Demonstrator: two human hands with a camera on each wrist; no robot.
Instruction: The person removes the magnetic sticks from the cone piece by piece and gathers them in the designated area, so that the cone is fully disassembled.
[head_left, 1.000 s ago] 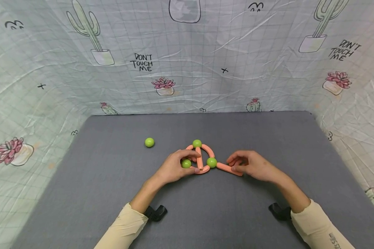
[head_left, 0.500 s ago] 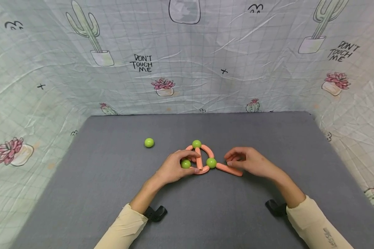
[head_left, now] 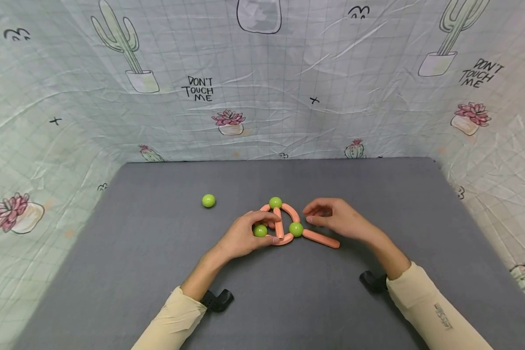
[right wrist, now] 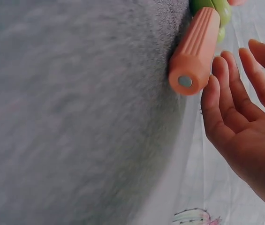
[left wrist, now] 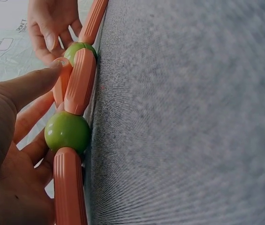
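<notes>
Orange magnetic rods and green balls form a ring on the table. My left hand [head_left: 242,236] pinches a straight orange rod [head_left: 279,224] with thumb and fingers; the rod runs inside the ring from the top ball [head_left: 275,202]. Beside that hand's fingers sits the left ball [left wrist: 67,131], with a rod [left wrist: 69,187] that the hand hides in the head view. My right hand [head_left: 339,217] hovers to the right of the right ball [head_left: 295,229], fingers loosely bent and holding nothing. Below it, another straight rod [head_left: 321,238] juts out from that ball; its magnet end shows in the right wrist view.
A loose green ball [head_left: 208,201] lies to the left of the ring. The grey table [head_left: 262,301] ends at a printed cloth backdrop [head_left: 262,78] that rises behind and on both sides.
My right hand has let go of the outer straight rod and moved up and left toward the right ball. My left hand keeps its place on the inner rod.
</notes>
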